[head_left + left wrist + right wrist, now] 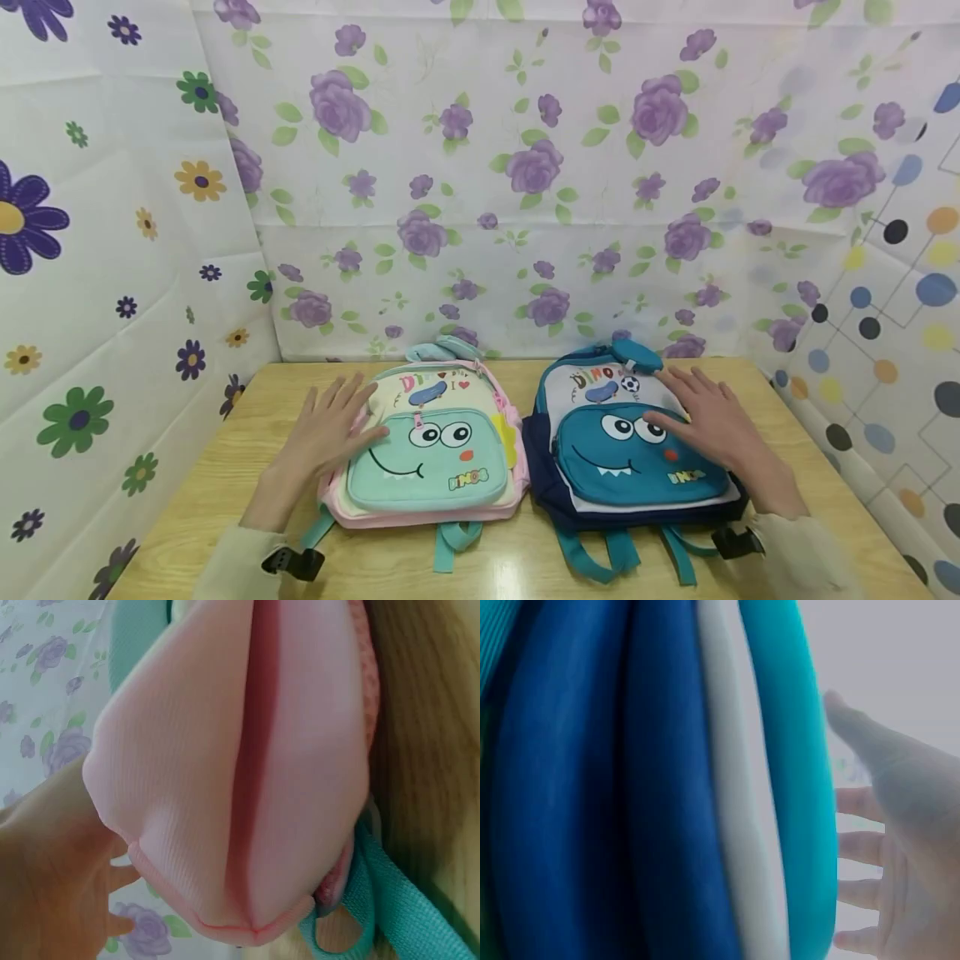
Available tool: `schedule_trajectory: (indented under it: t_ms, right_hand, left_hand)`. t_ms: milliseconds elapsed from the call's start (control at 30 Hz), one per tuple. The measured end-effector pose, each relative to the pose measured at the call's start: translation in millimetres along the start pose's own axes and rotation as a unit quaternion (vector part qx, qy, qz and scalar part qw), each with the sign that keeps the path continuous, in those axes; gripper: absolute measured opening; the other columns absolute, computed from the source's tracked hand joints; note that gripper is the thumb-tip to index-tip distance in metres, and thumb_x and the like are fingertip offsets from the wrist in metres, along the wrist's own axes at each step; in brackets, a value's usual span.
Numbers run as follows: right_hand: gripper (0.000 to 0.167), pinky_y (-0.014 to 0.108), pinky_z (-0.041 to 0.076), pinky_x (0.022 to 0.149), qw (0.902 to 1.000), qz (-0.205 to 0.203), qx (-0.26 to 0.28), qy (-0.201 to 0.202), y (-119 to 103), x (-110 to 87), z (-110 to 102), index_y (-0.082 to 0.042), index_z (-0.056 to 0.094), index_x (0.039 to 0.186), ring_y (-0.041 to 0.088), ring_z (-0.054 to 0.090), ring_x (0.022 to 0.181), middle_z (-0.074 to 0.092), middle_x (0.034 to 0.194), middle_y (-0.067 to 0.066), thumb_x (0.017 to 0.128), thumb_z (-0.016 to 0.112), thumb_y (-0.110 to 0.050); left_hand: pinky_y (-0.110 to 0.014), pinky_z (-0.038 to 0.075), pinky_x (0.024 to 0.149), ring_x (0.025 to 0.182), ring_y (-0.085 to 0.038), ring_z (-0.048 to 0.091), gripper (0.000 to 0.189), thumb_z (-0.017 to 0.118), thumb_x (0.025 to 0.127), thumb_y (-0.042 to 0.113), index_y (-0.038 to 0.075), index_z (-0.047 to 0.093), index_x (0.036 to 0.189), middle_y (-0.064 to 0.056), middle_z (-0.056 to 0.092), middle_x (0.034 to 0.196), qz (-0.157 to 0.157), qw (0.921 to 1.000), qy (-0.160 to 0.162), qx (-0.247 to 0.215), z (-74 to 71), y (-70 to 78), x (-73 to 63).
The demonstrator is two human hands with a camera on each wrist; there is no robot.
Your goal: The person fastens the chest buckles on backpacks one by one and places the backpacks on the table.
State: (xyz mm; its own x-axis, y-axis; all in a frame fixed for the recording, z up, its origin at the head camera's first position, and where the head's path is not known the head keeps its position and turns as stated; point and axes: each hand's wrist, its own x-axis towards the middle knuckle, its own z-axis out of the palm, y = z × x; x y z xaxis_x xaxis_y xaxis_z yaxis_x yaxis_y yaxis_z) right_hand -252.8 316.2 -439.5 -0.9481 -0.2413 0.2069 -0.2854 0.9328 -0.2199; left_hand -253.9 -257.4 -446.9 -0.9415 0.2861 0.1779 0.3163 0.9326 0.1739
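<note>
Sleeves (238, 565) nearest; pink backpack (427, 462) right of my left hand (324, 435), blue backpack (630, 458) left of right hand (714, 423); both spread, empty.

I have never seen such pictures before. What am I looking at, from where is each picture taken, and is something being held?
No robot is here, only a person's two bare hands. The widest picture comes from a camera worn on the head. The other two come from cameras worn on the wrists, so each shows one bag's side very close.

On the wooden table lie two backpacks with cartoon faces: a cream and mint backpack with pink edges, and a blue backpack to its right.

The left hand is at the first bag's outer side, the right hand at the second's. Fingers are extended; neither hand grips anything. Whether they touch the bags is hard to tell.
</note>
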Motion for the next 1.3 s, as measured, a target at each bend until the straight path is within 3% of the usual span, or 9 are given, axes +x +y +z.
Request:
schedule_trajectory:
  t_ms: [100,233,533,900,1167,1300]
  right_hand:
    - [0.071,0.068,0.032,0.106,0.9995,-0.023,0.008,0.018,-8,3.3,2,-0.010,0.048,0.146,0.047,0.042,0.135,0.051,0.143,0.022,0.092,0.063,-0.053]
    - [0.056,0.063,0.044,0.098,0.9981,-0.042,0.032,0.033,-23,7.1,3,-0.009,0.056,0.139,0.042,0.055,0.122,0.059,0.134,0.019,0.094,0.068,-0.040]
    - [0.047,0.060,0.046,0.097,0.9957,-0.068,0.055,0.032,-48,17.5,10,-0.012,0.062,0.133,0.039,0.057,0.122,0.063,0.131,0.016,0.094,0.067,-0.039]
    - [0.046,0.054,0.049,0.097,0.9901,-0.116,0.074,0.025,-78,29.2,16,-0.015,0.063,0.131,0.030,0.063,0.116,0.066,0.127,0.008,0.094,0.066,-0.041]
    - [0.046,0.057,0.045,0.102,0.9889,-0.132,0.068,0.006,-101,38.3,23,-0.016,0.063,0.132,0.034,0.056,0.127,0.064,0.133,0.009,0.095,0.065,-0.042]
    - [0.045,0.053,0.048,0.100,0.9879,-0.141,0.066,-0.003,-114,42.0,27,-0.017,0.063,0.132,0.029,0.061,0.121,0.065,0.130,0.006,0.095,0.065,-0.043]
  left_hand:
    - [-0.067,0.014,0.116,0.148,-0.044,0.024,0.076,0.051,0.094,0.064,0.015,0.041,0.151,-0.015,0.029,0.162,0.004,0.9998,0.002,-0.021,-0.6,-0.2,-0.4]
    - [-0.065,0.023,0.113,0.142,-0.044,0.035,0.064,0.054,0.096,0.056,0.015,0.050,0.145,-0.015,0.041,0.155,0.005,0.9986,0.007,-0.052,-1.0,-1.4,-1.4]
    - [-0.064,0.032,0.109,0.134,-0.040,0.048,0.054,0.059,0.096,0.051,0.015,0.058,0.136,-0.012,0.055,0.144,0.001,0.9944,0.021,-0.104,-0.1,-6.6,-7.3]
    - [-0.064,0.034,0.107,0.133,-0.041,0.048,0.053,0.056,0.098,0.051,0.014,0.058,0.137,-0.010,0.056,0.143,0.002,0.9909,0.022,-0.133,-1.4,-19.3,-21.8]
    - [-0.064,0.037,0.106,0.133,-0.042,0.048,0.052,0.058,0.098,0.048,0.013,0.057,0.137,-0.011,0.057,0.141,-0.013,0.9899,0.012,-0.140,-1.1,-26.9,-29.8]
    - [-0.065,0.036,0.106,0.132,-0.044,0.048,0.052,0.058,0.098,0.046,0.012,0.056,0.138,-0.014,0.056,0.141,-0.009,0.9888,0.013,-0.148,-1.0,-31.3,-33.8]
